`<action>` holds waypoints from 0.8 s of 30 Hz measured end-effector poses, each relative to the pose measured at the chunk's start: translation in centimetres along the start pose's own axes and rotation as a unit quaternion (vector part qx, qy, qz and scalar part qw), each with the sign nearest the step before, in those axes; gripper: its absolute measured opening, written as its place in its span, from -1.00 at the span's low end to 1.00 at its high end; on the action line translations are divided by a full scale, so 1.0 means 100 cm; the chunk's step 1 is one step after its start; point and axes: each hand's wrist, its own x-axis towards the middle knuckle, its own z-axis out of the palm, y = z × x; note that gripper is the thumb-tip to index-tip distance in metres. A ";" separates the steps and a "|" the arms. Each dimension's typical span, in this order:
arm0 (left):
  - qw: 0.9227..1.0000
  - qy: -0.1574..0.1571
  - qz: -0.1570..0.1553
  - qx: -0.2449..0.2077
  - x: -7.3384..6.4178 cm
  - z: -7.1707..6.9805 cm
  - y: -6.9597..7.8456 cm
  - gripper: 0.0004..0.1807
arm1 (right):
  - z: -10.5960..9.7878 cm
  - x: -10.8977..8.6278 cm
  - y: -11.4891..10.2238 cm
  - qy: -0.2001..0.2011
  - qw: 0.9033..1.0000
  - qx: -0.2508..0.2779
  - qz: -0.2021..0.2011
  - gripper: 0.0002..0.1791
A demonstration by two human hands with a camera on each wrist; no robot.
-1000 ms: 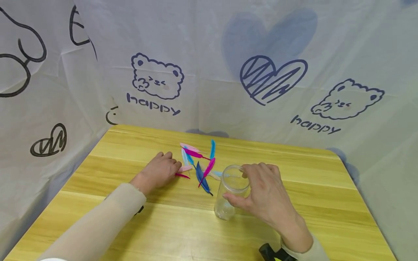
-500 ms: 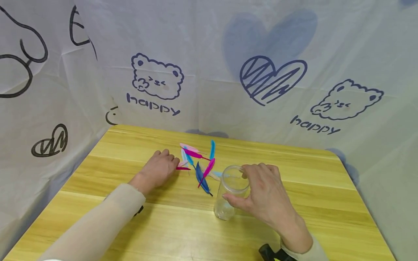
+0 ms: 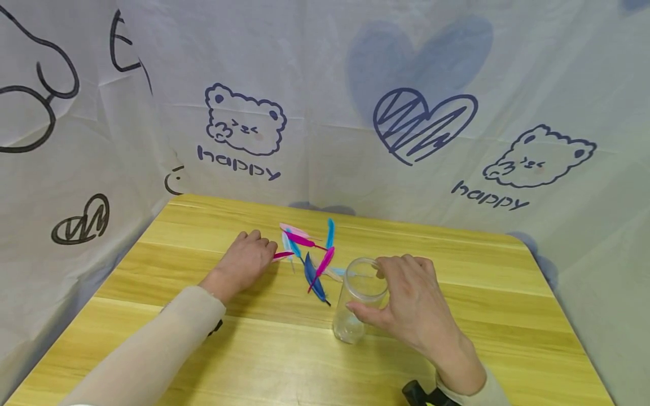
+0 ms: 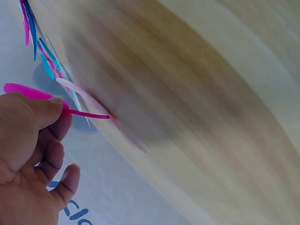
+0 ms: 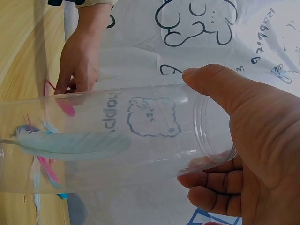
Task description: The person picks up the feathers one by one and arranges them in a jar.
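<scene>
My left hand [image 3: 244,260] pinches a magenta feather [image 4: 29,91] between thumb and forefinger, its quill sticking out past the fingertips. Below that quill, a pale pink feather [image 4: 97,104] lies on the table in the left wrist view. The right hand [image 3: 416,304] grips a clear jar [image 3: 349,324] around its open mouth, thumb on one side and fingers on the other. Inside the jar stands a pale blue-green feather [image 5: 75,144]. Between the hands lies a loose group of feathers, among them a dark blue feather [image 3: 312,276] and a bright blue feather [image 3: 331,232].
The wooden table [image 3: 284,361] has its back edge against a white cloth [image 3: 325,113] with drawn bears and hearts. Another cloth hangs along the left side. A second magenta feather [image 3: 301,239] lies at the back of the group.
The left hand has shifted slightly back and left, and the magenta feather at its fingertips has risen and turned. The right hand and the jar have stayed in place.
</scene>
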 end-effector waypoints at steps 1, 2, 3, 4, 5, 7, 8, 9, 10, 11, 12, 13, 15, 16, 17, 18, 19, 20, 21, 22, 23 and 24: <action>1.000 0.007 -0.001 0.001 0.000 0.000 0.000 -0.87 | 0.000 0.000 0.000 0.000 1.000 0.000 -0.001 -0.11; 1.000 0.017 -0.002 0.002 0.001 0.000 0.000 -0.85 | 0.000 0.000 0.000 0.001 1.000 0.000 -0.001 -0.11; 1.000 0.026 -0.003 0.001 0.001 0.000 0.000 -0.85 | 0.000 0.000 0.000 0.001 1.000 0.000 -0.002 -0.11; 0.999 0.040 -0.003 0.000 0.001 0.000 -0.001 -0.85 | 0.000 0.000 0.000 0.001 1.000 -0.001 -0.002 -0.11; 0.999 0.053 -0.005 -0.002 0.002 0.001 0.000 -0.85 | 0.000 0.000 0.000 0.002 1.000 -0.001 -0.003 -0.10; 0.997 0.077 -0.006 -0.004 0.003 0.002 0.000 -0.88 | 0.001 0.000 -0.001 0.004 1.000 -0.002 -0.004 -0.10; 0.996 0.087 -0.007 -0.005 0.003 0.001 0.000 -0.89 | 0.000 0.000 -0.001 0.005 1.000 -0.002 -0.004 -0.10; 0.996 0.093 -0.009 -0.007 0.003 0.001 0.000 -0.91 | 0.000 0.000 -0.001 0.005 1.000 -0.002 -0.005 -0.10; 0.995 0.098 -0.011 -0.010 0.004 0.000 0.000 -0.91 | 0.000 0.000 -0.001 0.006 1.000 -0.002 -0.004 -0.10; 0.995 0.100 -0.014 -0.012 0.004 0.000 0.000 -0.91 | 0.000 0.000 -0.001 0.006 1.000 -0.001 -0.004 -0.10; 0.995 0.100 -0.016 -0.015 0.005 -0.001 0.000 -0.92 | 0.000 0.000 -0.001 0.005 1.000 -0.001 -0.004 -0.11; 0.995 0.102 -0.017 -0.018 0.005 -0.002 0.000 -0.91 | 0.000 0.000 -0.001 0.005 1.000 -0.001 -0.003 -0.11; 0.994 0.105 -0.019 -0.023 0.006 -0.003 0.000 -0.91 | 0.000 0.000 -0.001 0.002 1.000 -0.001 -0.002 -0.13; 0.994 0.109 -0.019 -0.026 0.006 -0.004 -0.001 -0.91 | 0.000 0.000 -0.001 0.001 1.000 0.000 0.000 -0.14; 0.993 0.114 -0.017 -0.027 0.006 -0.005 -0.001 -0.91 | 0.000 0.000 -0.001 0.000 1.000 -0.001 0.000 -0.15; 0.992 0.119 -0.015 -0.027 0.006 -0.006 -0.001 -0.92 | -0.001 0.000 0.000 -0.001 1.000 -0.002 0.001 -0.16; 0.991 0.127 -0.013 -0.027 0.006 -0.007 -0.002 -0.92 | -0.001 0.000 0.000 -0.001 1.000 -0.002 0.001 -0.16; 0.991 0.134 -0.011 -0.026 0.007 -0.009 -0.002 -0.92 | -0.001 0.001 0.000 -0.001 1.000 -0.001 0.002 -0.17; 0.989 0.142 -0.009 -0.027 0.007 -0.010 -0.002 -0.92 | -0.001 0.001 0.000 -0.002 1.000 -0.001 0.002 -0.17; 0.988 0.149 -0.008 -0.029 0.008 -0.012 -0.002 -0.90 | -0.001 0.001 0.000 -0.002 1.000 -0.002 0.002 -0.17; 0.987 0.155 -0.007 -0.031 0.009 -0.014 -0.002 -0.86 | -0.001 0.001 0.000 -0.003 1.000 -0.003 0.002 -0.16; 0.986 0.161 -0.007 -0.034 0.009 -0.016 -0.001 -0.81 | -0.001 0.001 0.000 -0.003 1.000 -0.003 0.002 -0.15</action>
